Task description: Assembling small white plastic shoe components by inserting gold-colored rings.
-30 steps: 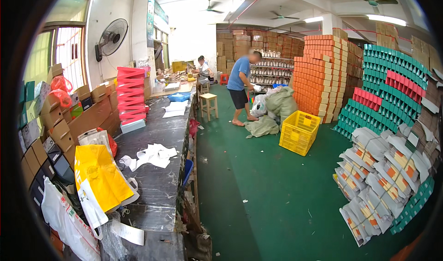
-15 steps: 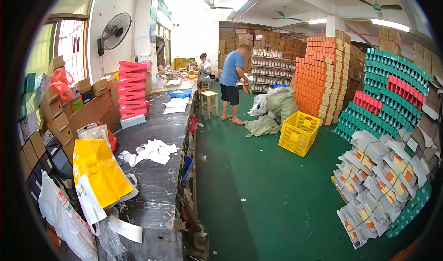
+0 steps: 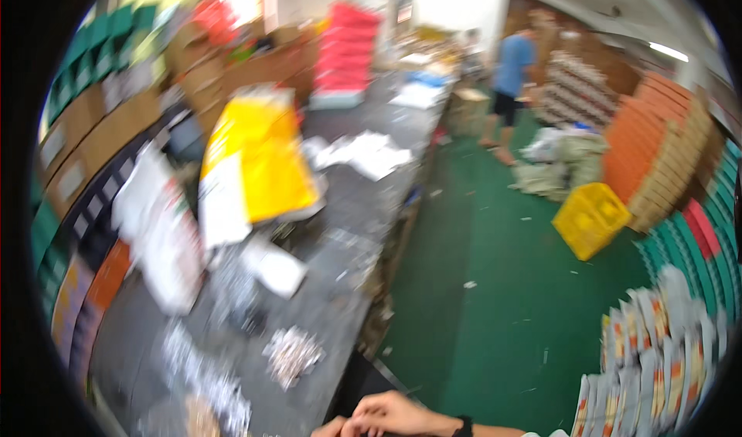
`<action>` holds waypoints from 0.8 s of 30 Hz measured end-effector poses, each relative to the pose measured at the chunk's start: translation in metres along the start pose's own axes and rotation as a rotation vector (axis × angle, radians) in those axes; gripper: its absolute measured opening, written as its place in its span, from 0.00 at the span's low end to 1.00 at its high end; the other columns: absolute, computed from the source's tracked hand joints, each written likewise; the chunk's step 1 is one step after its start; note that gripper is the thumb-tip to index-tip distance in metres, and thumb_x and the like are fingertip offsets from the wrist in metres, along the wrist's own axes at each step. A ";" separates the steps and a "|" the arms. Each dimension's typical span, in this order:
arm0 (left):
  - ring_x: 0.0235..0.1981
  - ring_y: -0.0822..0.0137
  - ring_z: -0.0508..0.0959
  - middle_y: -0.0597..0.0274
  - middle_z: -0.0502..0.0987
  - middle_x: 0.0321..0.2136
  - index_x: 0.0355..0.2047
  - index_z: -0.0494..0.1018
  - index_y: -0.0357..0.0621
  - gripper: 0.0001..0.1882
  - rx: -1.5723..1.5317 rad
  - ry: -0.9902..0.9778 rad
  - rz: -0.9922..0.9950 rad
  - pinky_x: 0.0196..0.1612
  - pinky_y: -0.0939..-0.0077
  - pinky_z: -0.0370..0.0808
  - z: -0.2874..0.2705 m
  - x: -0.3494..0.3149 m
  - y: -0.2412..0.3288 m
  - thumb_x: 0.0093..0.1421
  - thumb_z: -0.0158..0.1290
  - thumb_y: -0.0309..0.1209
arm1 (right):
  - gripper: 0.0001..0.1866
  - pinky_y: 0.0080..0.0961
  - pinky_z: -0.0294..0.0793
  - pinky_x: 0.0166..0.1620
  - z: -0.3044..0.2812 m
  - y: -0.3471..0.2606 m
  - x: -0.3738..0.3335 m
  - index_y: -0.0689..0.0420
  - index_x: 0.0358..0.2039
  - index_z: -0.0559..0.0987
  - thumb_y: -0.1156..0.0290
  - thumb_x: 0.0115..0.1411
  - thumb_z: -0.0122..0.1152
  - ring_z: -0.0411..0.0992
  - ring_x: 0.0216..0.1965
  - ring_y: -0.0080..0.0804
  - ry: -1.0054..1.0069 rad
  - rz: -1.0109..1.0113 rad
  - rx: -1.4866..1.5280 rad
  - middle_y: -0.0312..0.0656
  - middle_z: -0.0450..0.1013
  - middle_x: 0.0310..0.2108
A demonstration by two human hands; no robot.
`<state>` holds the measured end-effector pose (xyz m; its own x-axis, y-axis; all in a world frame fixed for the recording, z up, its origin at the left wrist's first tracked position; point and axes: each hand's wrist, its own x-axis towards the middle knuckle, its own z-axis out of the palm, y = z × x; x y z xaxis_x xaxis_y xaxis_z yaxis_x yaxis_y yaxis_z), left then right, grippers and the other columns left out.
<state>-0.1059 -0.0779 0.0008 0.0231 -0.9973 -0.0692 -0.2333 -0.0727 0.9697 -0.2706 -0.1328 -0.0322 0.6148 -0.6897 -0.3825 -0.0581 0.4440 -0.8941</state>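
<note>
At the lower edge, my right hand point(image 3: 390, 414) reaches in from the right, a black band on its wrist. Its fingers are curled together, and whatever they hold is hidden. Just left of it is part of my left hand point(image 3: 332, 428), cut off by the picture's edge, its fingers mostly out of sight. The two hands meet or nearly touch beside the edge of the dark worktable point(image 3: 340, 244). Closest to them lies a loose heap of small pale pieces point(image 3: 294, 356), too blurred to name. Crumpled clear plastic point(image 3: 205, 375) is left of that heap.
A yellow bag point(image 3: 267, 159), a white plastic bag point(image 3: 162, 228) and white paper point(image 3: 363, 155) are on the table. Pink stacked boxes point(image 3: 344, 54) stand farther back. On the green floor are a yellow crate point(image 3: 591, 221) and bundled grey packs point(image 3: 641, 352). A person point(image 3: 512, 81) stands beyond.
My view has swung left and down, blurring the picture. My hands have come in at the lower edge. The heap of small pieces now shows on the table.
</note>
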 end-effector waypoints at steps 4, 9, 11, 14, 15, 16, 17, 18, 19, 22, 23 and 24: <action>0.18 0.72 0.66 0.59 0.69 0.15 0.24 0.70 0.36 0.14 0.052 0.050 -0.095 0.23 0.75 0.65 -0.016 -0.007 -0.029 0.65 0.47 0.31 | 0.08 0.16 0.76 0.31 -0.001 0.009 0.019 0.63 0.37 0.78 0.70 0.63 0.57 0.74 0.28 0.20 -0.019 -0.028 0.090 0.38 0.76 0.28; 0.19 0.78 0.74 0.63 0.77 0.18 0.29 0.76 0.33 0.07 0.127 0.170 -0.317 0.24 0.83 0.69 -0.051 -0.023 -0.057 0.60 0.55 0.26 | 0.04 0.16 0.74 0.26 -0.023 0.002 0.084 0.61 0.32 0.79 0.74 0.59 0.60 0.73 0.22 0.20 0.254 -0.124 -0.015 0.37 0.75 0.23; 0.17 0.70 0.77 0.59 0.76 0.16 0.27 0.77 0.38 0.08 0.144 0.302 -0.392 0.24 0.77 0.71 -0.065 -0.034 -0.073 0.55 0.60 0.31 | 0.05 0.15 0.72 0.24 -0.033 0.002 0.118 0.62 0.30 0.79 0.74 0.57 0.61 0.73 0.21 0.19 0.352 -0.148 -0.129 0.36 0.75 0.21; 0.17 0.72 0.76 0.60 0.76 0.15 0.27 0.77 0.36 0.06 0.381 0.419 -0.338 0.23 0.78 0.70 -0.085 -0.041 -0.080 0.50 0.62 0.25 | 0.05 0.15 0.72 0.22 -0.040 0.000 0.159 0.63 0.29 0.80 0.74 0.54 0.64 0.74 0.21 0.20 0.432 -0.121 -0.258 0.37 0.76 0.22; 0.17 0.72 0.76 0.60 0.76 0.15 0.27 0.77 0.36 0.06 0.378 0.428 -0.356 0.23 0.78 0.70 -0.091 -0.044 -0.085 0.50 0.62 0.25 | 0.05 0.16 0.71 0.22 -0.039 -0.001 0.169 0.63 0.30 0.80 0.74 0.54 0.65 0.74 0.21 0.20 0.437 -0.091 -0.281 0.38 0.76 0.22; 0.17 0.70 0.76 0.59 0.76 0.16 0.26 0.76 0.37 0.07 0.457 0.496 -0.360 0.23 0.77 0.70 -0.098 -0.047 -0.093 0.49 0.62 0.25 | 0.05 0.16 0.71 0.22 -0.039 0.000 0.179 0.63 0.30 0.80 0.74 0.54 0.65 0.74 0.21 0.20 0.423 -0.078 -0.284 0.38 0.76 0.22; 0.17 0.67 0.76 0.58 0.76 0.17 0.26 0.76 0.37 0.07 0.538 0.562 -0.366 0.23 0.75 0.71 -0.102 -0.051 -0.099 0.47 0.63 0.25 | 0.05 0.16 0.71 0.21 -0.040 0.003 0.188 0.63 0.30 0.79 0.75 0.53 0.65 0.74 0.21 0.20 0.423 -0.096 -0.253 0.38 0.76 0.22; 0.17 0.65 0.76 0.58 0.77 0.19 0.25 0.76 0.38 0.08 0.540 0.580 -0.432 0.24 0.74 0.71 -0.107 -0.050 -0.100 0.45 0.64 0.25 | 0.06 0.16 0.71 0.21 -0.041 0.007 0.198 0.62 0.31 0.79 0.76 0.53 0.64 0.74 0.21 0.21 0.415 -0.108 -0.224 0.38 0.76 0.22; 0.17 0.65 0.76 0.58 0.77 0.19 0.25 0.76 0.38 0.08 0.543 0.592 -0.471 0.24 0.74 0.71 -0.112 -0.053 -0.101 0.45 0.64 0.25 | 0.08 0.17 0.71 0.20 -0.040 0.007 0.202 0.63 0.34 0.78 0.77 0.53 0.64 0.74 0.21 0.21 0.401 -0.130 -0.187 0.38 0.76 0.22; 0.18 0.67 0.76 0.59 0.77 0.21 0.27 0.76 0.39 0.10 0.568 0.624 -0.447 0.25 0.73 0.71 -0.123 -0.052 -0.112 0.44 0.65 0.24 | 0.19 0.16 0.72 0.20 -0.048 -0.003 0.200 0.65 0.47 0.71 0.78 0.54 0.63 0.74 0.21 0.23 0.454 -0.141 -0.196 0.40 0.75 0.26; 0.18 0.67 0.76 0.59 0.77 0.21 0.27 0.76 0.39 0.10 0.572 0.637 -0.477 0.25 0.73 0.71 -0.124 -0.059 -0.113 0.44 0.65 0.24 | 0.19 0.17 0.72 0.21 -0.043 -0.005 0.197 0.64 0.47 0.71 0.78 0.55 0.63 0.74 0.21 0.23 0.486 -0.128 -0.173 0.40 0.75 0.26; 0.18 0.67 0.76 0.59 0.77 0.22 0.27 0.76 0.39 0.11 0.545 0.620 -0.482 0.24 0.74 0.71 -0.125 -0.056 -0.115 0.44 0.66 0.25 | 0.17 0.16 0.71 0.21 -0.046 -0.004 0.193 0.64 0.46 0.71 0.78 0.56 0.62 0.73 0.21 0.22 0.529 -0.149 -0.188 0.39 0.75 0.26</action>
<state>0.0407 -0.0126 -0.0776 0.7091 -0.6902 -0.1444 -0.4816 -0.6237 0.6157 -0.1882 -0.2945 -0.1128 0.1532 -0.9504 -0.2707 -0.1693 0.2446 -0.9547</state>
